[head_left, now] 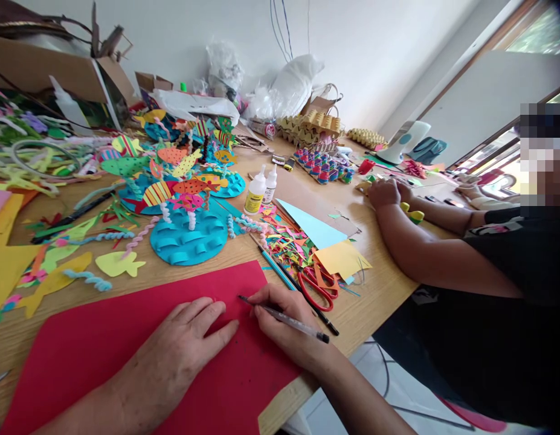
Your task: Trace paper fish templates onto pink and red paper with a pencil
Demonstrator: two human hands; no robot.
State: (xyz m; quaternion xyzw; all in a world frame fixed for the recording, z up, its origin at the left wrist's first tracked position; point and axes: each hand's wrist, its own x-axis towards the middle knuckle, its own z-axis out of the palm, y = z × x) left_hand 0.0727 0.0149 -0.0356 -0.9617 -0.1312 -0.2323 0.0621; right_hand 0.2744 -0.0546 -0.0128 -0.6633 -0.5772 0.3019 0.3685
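Note:
A large red sheet lies on the table in front of me. My left hand rests on it, palm down with the fingers apart, holding nothing. Just to its right, my right hand grips a pen with a clear barrel and black end. The pen's tip is at the upper right part of the sheet, touching or very close to it. Small dark marks show on the red surface below the hands. Red-handled scissors and pencils lie just beyond my right hand.
Paper fish stand on a blue round base. Behind the paper scraps are two glue bottles. A yellow fish lies at left. Egg cartons stand near the wall. A person's arm rests on the table at right.

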